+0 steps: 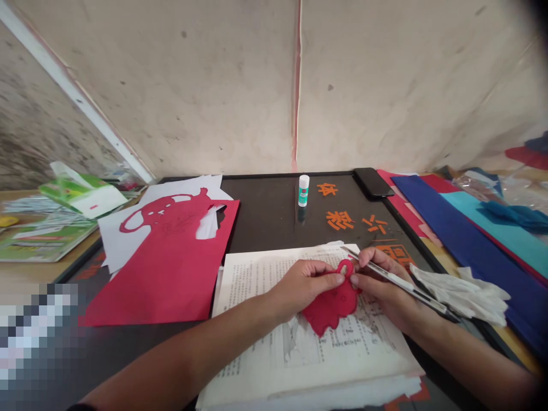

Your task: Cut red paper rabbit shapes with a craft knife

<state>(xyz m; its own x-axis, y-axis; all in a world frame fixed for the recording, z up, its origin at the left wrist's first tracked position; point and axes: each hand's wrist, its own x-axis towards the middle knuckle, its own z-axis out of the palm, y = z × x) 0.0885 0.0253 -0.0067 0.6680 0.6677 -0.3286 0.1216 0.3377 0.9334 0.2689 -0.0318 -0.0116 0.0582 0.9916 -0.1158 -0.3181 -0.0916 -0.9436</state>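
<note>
Several paper pieces crowd a dark desk (265, 197): at left, a red sheet (141, 297) bearing a teapot shape, then a glue stick (303, 191), its label too small to read, and orange cut-out characters (336, 220) above an open book (274, 337) of Chinese print. On the book, the left hand (306, 282) has its grip clamped on a red paper cutout (331, 305); the right hand (385, 285) clamps a slim metal cutter (400, 283). Pinching close to the blade would steady such thin paper. Blue paper (471, 245) lies at far right.

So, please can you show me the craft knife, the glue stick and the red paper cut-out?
Craft knife (398, 281), head view, on its metal handle.
Glue stick (303, 190), head view, on its body.
Red paper cut-out (331, 308), head view, on its lower middle.
</note>
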